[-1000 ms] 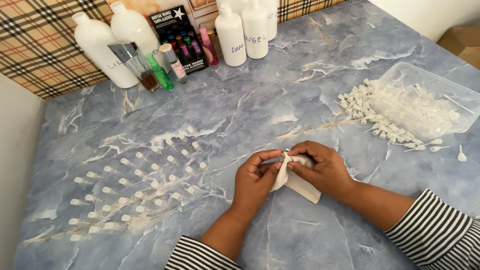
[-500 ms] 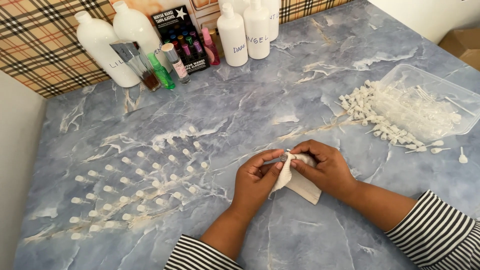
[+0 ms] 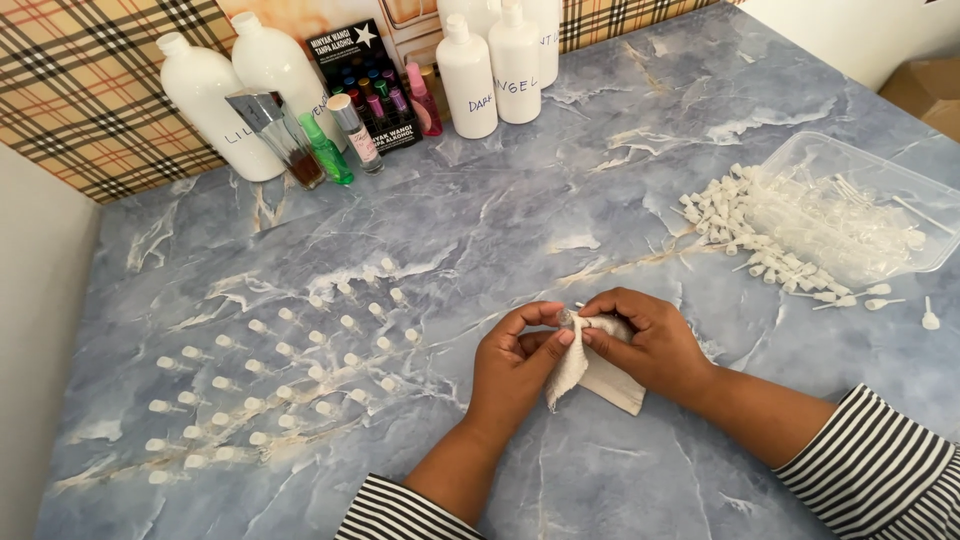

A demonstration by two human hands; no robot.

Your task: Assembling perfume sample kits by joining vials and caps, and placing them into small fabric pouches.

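Over the blue marble table (image 3: 620,150), you are pinching a small vial (image 3: 566,316) inside a white cloth (image 3: 585,370), left hand (image 3: 517,365) and right hand (image 3: 645,340) both closed around it; wiping seems underway, and setting it among the vial rows (image 3: 280,385) likely calls for a steady hand.

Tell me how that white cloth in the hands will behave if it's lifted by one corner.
The white cloth would probably go limp: it already folds and droops between the left hand and the right hand. It looks thin, so likely light. Its dull woven look suggests that it should not slip from the fingers, though the small vial wrapped in it might drop out.
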